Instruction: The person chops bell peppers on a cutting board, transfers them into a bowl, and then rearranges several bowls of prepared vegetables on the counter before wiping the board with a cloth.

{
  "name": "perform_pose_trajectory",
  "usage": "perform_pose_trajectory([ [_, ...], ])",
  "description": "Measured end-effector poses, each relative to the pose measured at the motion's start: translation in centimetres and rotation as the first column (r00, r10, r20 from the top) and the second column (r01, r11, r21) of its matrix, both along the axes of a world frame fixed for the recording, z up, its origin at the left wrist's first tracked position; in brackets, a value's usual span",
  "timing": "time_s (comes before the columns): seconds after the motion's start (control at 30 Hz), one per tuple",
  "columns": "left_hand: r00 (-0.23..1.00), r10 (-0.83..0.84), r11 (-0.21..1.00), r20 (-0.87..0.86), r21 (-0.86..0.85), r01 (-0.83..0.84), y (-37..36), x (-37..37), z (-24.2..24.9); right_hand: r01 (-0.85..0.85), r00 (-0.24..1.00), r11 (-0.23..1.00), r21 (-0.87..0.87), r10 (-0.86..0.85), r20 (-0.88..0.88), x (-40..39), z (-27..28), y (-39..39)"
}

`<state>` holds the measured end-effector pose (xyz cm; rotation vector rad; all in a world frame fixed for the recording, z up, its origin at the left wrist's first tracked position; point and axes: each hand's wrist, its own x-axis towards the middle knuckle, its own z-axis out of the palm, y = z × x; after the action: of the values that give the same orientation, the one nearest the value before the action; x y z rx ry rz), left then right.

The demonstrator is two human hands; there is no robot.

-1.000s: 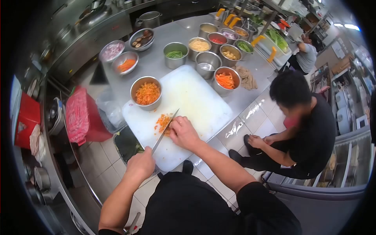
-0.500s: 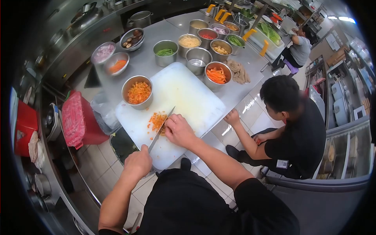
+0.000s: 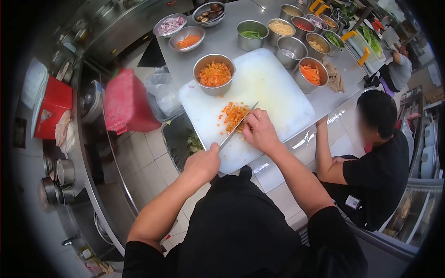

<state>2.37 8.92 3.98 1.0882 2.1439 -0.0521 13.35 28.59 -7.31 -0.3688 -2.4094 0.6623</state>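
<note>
On the white cutting board (image 3: 285,92), at the near end of the metal tabletop (image 3: 222,39), a loose heap of chopped orange pieces (image 3: 232,113), seemingly carrot, is lying under and beside a knife (image 3: 230,135). The left hand (image 3: 203,163) is clenching the handle; the blade is slanting away across the heap. The right hand (image 3: 260,131) is bunching its fingertips just beside the blade, over the near edge of the heap; whether it is pinching a piece, I cannot tell. The step in hand seems to be fine chopping, and the next cut would be calling for curled fingertips behind the edge and a steady board. A steel bowl (image 3: 220,91) of similar pieces is standing on the board beyond the heap, and another bowl (image 3: 302,85) is holding orange strips to its right. As for writing, a co-worker (image 3: 380,167) in black is wearing a white badge (image 3: 352,202) with a dark square, perhaps a code; its print is too small for reading. No brand name is showing legibly.
</note>
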Motion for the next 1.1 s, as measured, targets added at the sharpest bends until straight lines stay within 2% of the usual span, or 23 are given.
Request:
perform_pose_trajectory([
  [0.17,1.000,0.001,1.000,-0.012,-0.029,-0.002,-0.2,0.3,1.4,0.005,1.000,1.000,-0.004,-0.005,-0.020,0.1,0.1,0.0],
  [0.27,1.000,0.021,0.999,0.010,0.042,-0.021,0.8,0.0,-1.1,0.001,0.999,1.000,-0.022,-0.002,-0.042,0.2,0.6,0.0],
  [0.37,1.000,0.008,1.000,0.009,-0.009,-0.008,1.3,-0.2,1.5,0.007,0.999,0.999,-0.033,-0.009,-0.042,0.6,1.0,0.0],
  [0.47,0.999,0.034,0.998,0.007,-0.048,-0.034,0.0,1.0,0.6,-0.004,0.999,1.000,-0.012,0.004,-0.033,0.7,0.1,0.1],
  [0.57,1.000,0.006,1.000,-0.009,0.004,-0.006,1.4,0.5,-0.8,0.005,0.999,1.000,-0.029,-0.007,-0.041,0.6,0.2,0.1],
  [0.67,1.000,-0.016,1.000,-0.013,-0.014,0.016,0.4,0.9,2.0,0.011,0.999,0.999,-0.049,-0.013,-0.046,0.9,0.3,0.2],
  [0.77,0.999,0.053,0.998,0.008,-0.029,-0.052,1.1,1.1,-1.5,-0.018,0.999,0.999,-0.044,0.016,-0.051,1.0,0.3,0.3],
  [0.97,1.000,-0.006,0.999,-0.009,-0.042,0.006,0.7,1.5,2.0,0.036,0.999,0.996,-0.077,-0.038,-0.023,2.1,0.2,0.1],
  [1.07,0.999,0.044,0.999,0.007,0.008,-0.044,1.3,1.6,-1.8,0.009,1.000,0.998,-0.066,-0.010,-0.016,1.8,0.2,0.5],
  [1.1,0.999,0.040,0.999,0.002,-0.004,-0.040,1.6,1.5,-1.2,0.005,1.000,0.998,-0.065,-0.007,-0.020,1.9,0.3,0.6],
])
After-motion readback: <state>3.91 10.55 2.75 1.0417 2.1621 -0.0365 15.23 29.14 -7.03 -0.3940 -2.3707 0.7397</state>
